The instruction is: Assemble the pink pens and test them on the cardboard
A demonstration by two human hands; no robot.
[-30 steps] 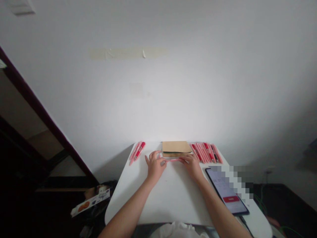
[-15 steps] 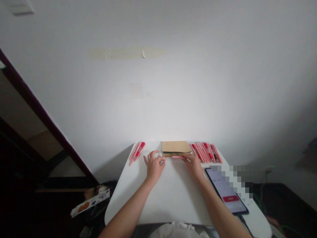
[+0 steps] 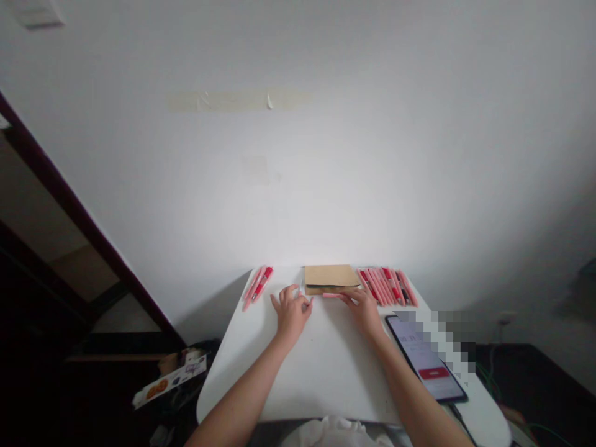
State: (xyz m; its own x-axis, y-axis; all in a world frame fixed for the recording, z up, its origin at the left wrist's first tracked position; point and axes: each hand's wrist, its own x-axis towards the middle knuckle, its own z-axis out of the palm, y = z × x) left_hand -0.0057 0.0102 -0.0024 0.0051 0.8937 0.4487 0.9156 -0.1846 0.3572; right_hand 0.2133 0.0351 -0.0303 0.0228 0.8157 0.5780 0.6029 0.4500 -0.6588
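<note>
Over the white table [image 3: 321, 366], my left hand [image 3: 291, 315] pinches a small pink piece [image 3: 311, 303] between thumb and finger; its exact kind is too small to make out. The other fingers of that hand are raised and bent. My right hand [image 3: 364, 308] grips a pink pen [image 3: 331, 295], whose end points left toward my left hand. A gap separates the pen from the pink piece. Right behind the pen lies a brown cardboard box or notebook [image 3: 331, 275] with a dark line along its front.
Several pink and red pens [image 3: 384, 287] lie in a row at the back right, and a few more pens [image 3: 258, 285] at the back left. A phone [image 3: 426, 360] with a lit screen rests beside my right forearm. The wall [image 3: 298, 205] rises behind the table.
The pink piece in my left hand has turned from pointing right to tilting upward, and stands slightly farther from the pen. My right hand and the pen have barely moved.
</note>
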